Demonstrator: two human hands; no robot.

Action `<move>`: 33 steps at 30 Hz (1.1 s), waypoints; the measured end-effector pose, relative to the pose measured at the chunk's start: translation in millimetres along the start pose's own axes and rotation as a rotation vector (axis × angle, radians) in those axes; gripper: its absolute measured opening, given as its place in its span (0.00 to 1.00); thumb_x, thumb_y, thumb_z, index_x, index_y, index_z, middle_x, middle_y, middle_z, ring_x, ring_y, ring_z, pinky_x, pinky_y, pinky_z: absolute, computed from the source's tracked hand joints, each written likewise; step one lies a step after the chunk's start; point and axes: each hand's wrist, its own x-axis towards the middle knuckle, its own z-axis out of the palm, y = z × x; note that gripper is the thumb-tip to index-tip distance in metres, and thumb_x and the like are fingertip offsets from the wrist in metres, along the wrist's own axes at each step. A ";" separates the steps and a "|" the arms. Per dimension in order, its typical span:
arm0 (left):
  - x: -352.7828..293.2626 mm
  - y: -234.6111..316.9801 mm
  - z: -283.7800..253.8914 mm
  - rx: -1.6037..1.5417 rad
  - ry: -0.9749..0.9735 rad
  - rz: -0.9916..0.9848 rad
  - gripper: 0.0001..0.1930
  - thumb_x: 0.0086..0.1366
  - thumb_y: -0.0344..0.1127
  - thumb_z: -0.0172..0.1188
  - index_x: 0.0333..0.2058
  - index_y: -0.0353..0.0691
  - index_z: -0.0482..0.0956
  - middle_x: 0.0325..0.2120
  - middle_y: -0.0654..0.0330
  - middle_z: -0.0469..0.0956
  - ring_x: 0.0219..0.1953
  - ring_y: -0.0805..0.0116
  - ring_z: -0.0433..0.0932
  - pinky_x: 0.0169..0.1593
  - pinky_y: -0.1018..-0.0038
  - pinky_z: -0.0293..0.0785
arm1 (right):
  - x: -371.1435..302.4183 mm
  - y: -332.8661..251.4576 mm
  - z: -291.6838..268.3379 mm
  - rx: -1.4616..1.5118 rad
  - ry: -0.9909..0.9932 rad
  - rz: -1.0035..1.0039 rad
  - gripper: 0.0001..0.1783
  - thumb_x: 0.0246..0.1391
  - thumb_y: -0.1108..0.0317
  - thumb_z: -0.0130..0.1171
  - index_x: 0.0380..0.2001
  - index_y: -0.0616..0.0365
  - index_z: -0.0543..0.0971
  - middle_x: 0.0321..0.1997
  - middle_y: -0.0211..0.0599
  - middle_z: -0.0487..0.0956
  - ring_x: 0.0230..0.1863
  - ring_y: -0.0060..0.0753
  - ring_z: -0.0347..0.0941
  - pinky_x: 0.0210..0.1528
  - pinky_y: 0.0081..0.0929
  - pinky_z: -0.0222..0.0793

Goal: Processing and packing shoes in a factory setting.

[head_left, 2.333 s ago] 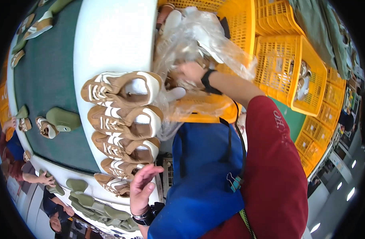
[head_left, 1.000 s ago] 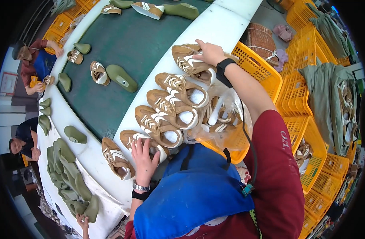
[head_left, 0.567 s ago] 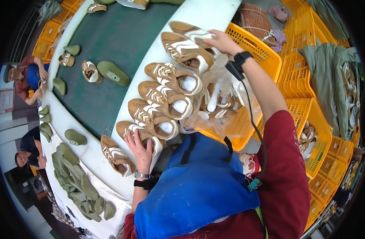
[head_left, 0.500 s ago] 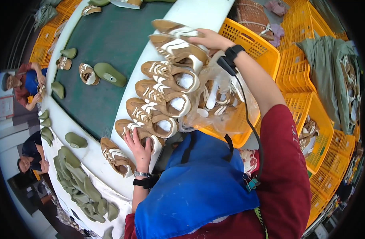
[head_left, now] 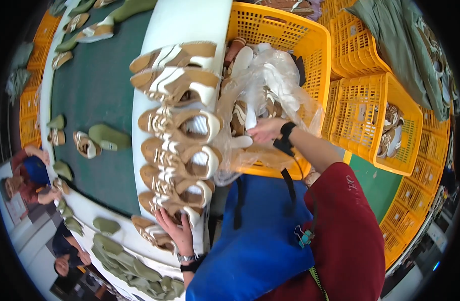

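Observation:
A row of tan sneakers with white stripes [head_left: 179,125] lies along the white edge of the table. My left hand [head_left: 177,232] rests on a sneaker [head_left: 167,202] near the row's close end, its fingers spread over the side by the opening. To the right, my right hand [head_left: 268,130] reaches into a yellow crate [head_left: 317,60] beside the table. Its fingers are pinched at the lower end of a white insole [head_left: 251,116], among other insoles and tan shoes. Crumpled clear plastic [head_left: 285,93] lies around them. The last two sneakers at the far end lie on their sides.
The green conveyor belt [head_left: 99,65] carries olive shoe lasts [head_left: 109,137] and a few shoes. More lasts [head_left: 127,263] are heaped at the near left. Yellow crates [head_left: 358,115] stand stacked at right, some under grey-green cloth [head_left: 395,45]. Two people work across the table.
My right hand has let go of the sneakers at the row's far end and moved down into the crate. The left hand stays on the near sneaker. The view has shifted right.

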 end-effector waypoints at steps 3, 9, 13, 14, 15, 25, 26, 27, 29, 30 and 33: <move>-3.9 -5.2 1.7 0.016 -0.035 -0.067 0.36 0.54 0.31 0.59 0.60 0.36 0.51 0.61 0.44 0.48 0.63 0.43 0.44 0.63 0.56 0.41 | 113.0 44.9 -6.2 -0.110 0.294 -0.069 0.34 0.40 0.41 0.60 0.38 0.62 0.77 0.35 0.41 0.78 0.34 0.33 0.75 0.38 0.27 0.71; -0.8 5.9 9.3 -0.039 -0.102 -0.050 0.34 0.59 0.37 0.53 0.60 0.35 0.48 0.62 0.45 0.44 0.64 0.46 0.43 0.63 0.56 0.39 | 201.6 12.0 -8.8 0.003 1.116 -0.192 0.30 0.45 0.48 0.55 0.45 0.61 0.73 0.46 0.51 0.75 0.50 0.49 0.69 0.51 0.34 0.64; -2.5 7.5 7.4 -0.063 -0.098 -0.170 0.36 0.59 0.43 0.52 0.61 0.36 0.47 0.62 0.45 0.42 0.65 0.48 0.40 0.64 0.57 0.37 | 223.8 8.4 -9.1 -0.033 1.042 -0.151 0.29 0.44 0.51 0.55 0.46 0.61 0.72 0.46 0.51 0.74 0.51 0.50 0.68 0.52 0.35 0.63; -0.7 7.4 8.8 -0.060 -0.098 -0.174 0.36 0.59 0.43 0.52 0.61 0.36 0.47 0.62 0.45 0.42 0.65 0.48 0.40 0.64 0.57 0.37 | 225.6 7.7 -12.7 -0.048 1.028 -0.143 0.29 0.44 0.51 0.55 0.46 0.61 0.72 0.46 0.51 0.74 0.51 0.50 0.68 0.52 0.35 0.63; 1.1 10.5 7.2 -0.052 -0.107 -0.174 0.36 0.60 0.43 0.52 0.61 0.35 0.47 0.62 0.45 0.42 0.65 0.48 0.40 0.64 0.57 0.37 | 226.8 8.3 -14.7 -0.063 1.012 -0.133 0.29 0.44 0.52 0.56 0.46 0.61 0.72 0.47 0.52 0.74 0.51 0.50 0.68 0.53 0.35 0.63; 2.0 8.0 6.0 -0.023 -0.109 -0.074 0.34 0.59 0.36 0.52 0.61 0.36 0.46 0.62 0.46 0.42 0.64 0.47 0.39 0.63 0.55 0.37 | 179.5 14.2 -39.3 -0.099 1.105 -0.385 0.27 0.39 0.60 0.60 0.45 0.60 0.72 0.46 0.52 0.73 0.50 0.51 0.67 0.53 0.37 0.62; -1.1 2.1 6.3 -0.021 -0.092 -0.067 0.35 0.57 0.33 0.53 0.61 0.36 0.47 0.62 0.46 0.42 0.64 0.46 0.39 0.63 0.54 0.36 | 161.6 16.5 -30.2 -0.023 1.205 -0.650 0.27 0.36 0.64 0.62 0.44 0.60 0.72 0.45 0.51 0.74 0.49 0.50 0.68 0.52 0.36 0.63; -3.6 -2.8 5.3 0.013 -0.090 -0.058 0.35 0.57 0.33 0.53 0.61 0.36 0.47 0.62 0.46 0.42 0.64 0.45 0.39 0.63 0.53 0.35 | 140.8 19.4 -24.5 0.022 1.333 -0.771 0.29 0.31 0.68 0.66 0.43 0.61 0.73 0.44 0.49 0.74 0.48 0.43 0.70 0.50 0.32 0.65; -9.5 -8.7 -0.7 0.052 -0.068 -0.046 0.36 0.55 0.31 0.54 0.61 0.36 0.47 0.61 0.45 0.44 0.63 0.42 0.39 0.63 0.52 0.35 | 44.8 -5.4 -1.0 0.335 1.005 -0.557 0.28 0.34 0.65 0.68 0.42 0.62 0.73 0.44 0.45 0.75 0.46 0.36 0.71 0.48 0.31 0.67; -7.3 -9.9 2.2 0.061 -0.072 0.005 0.36 0.55 0.31 0.54 0.60 0.35 0.47 0.60 0.43 0.45 0.63 0.41 0.40 0.63 0.51 0.36 | 21.6 18.8 -9.8 0.506 0.984 -0.690 0.26 0.36 0.63 0.68 0.40 0.63 0.74 0.43 0.43 0.75 0.44 0.34 0.71 0.46 0.30 0.68; -8.9 -21.6 2.1 0.040 -0.043 0.113 0.36 0.54 0.32 0.56 0.59 0.31 0.48 0.58 0.38 0.47 0.60 0.38 0.44 0.61 0.50 0.40 | -79.8 22.5 2.0 0.354 1.010 -0.545 0.26 0.50 0.51 0.56 0.42 0.65 0.75 0.43 0.36 0.76 0.46 0.29 0.69 0.51 0.24 0.61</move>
